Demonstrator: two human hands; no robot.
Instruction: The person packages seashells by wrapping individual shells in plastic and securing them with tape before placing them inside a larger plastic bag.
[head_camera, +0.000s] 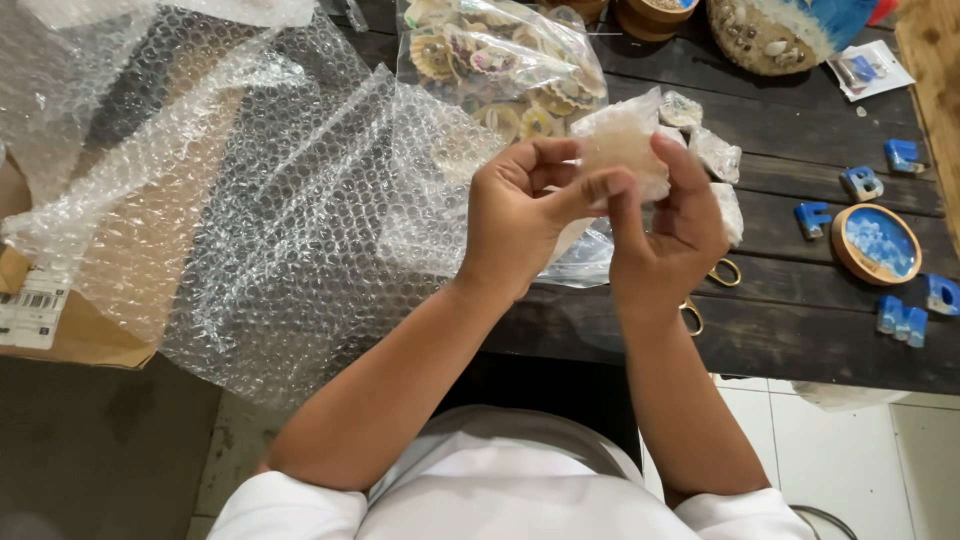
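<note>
Left hand (520, 215) and right hand (668, 235) both grip 1 bubble-wrapped bundle (625, 145) above the dark desk (800, 330); its contents are hidden. Scissors (715, 290) lie mostly covered beneath the right hand.

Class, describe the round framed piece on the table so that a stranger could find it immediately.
Start at the dark wooden table and go to its right side, right of the right hand. There lies the round wooden-rimmed plaque, its face blue with white swirls. Unlike the blue letter blocks around it, it is a flat disc.
</note>
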